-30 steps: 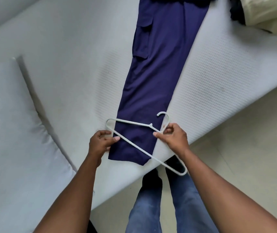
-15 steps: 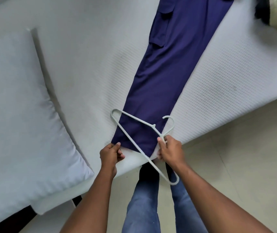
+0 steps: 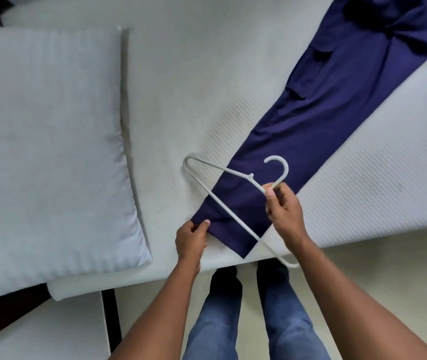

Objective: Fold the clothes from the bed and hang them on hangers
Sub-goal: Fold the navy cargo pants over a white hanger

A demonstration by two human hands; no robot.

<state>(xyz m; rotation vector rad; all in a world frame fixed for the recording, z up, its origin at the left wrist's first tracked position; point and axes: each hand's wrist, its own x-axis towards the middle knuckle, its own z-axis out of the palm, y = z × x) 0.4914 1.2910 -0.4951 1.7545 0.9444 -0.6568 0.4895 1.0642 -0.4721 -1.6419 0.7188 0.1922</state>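
Head camera looks straight down at the bed, and the navy trousers lie flat on the white textured mattress, running in a long diagonal from the top right corner down to the near edge. Their upper part bunches into dark folds at the far right, and a cargo pocket shows on the left side of the leg. The hem end sits right at the bed's edge, just in front of the person. The left hand is on that hem, thumb and curled fingers pinching its near-left corner. The right hand grips the white plastic hanger at the base of its hook, fingers wrapped round the neck, the hook curling up and away above the knuckles. The hanger is tilted across the lower leg of the trousers: one shoulder tip reaches out over bare mattress to the left of the cloth, its long bar cuts diagonally across the navy fabric, and the other tip pokes past the bed's edge beside the right wrist. Whether the hanger touches the cloth, I cannot tell. A large white pillow fills the left side of the bed, well apart from the trousers. Below, the person's legs in blue jeans stand on a pale floor against the bed.
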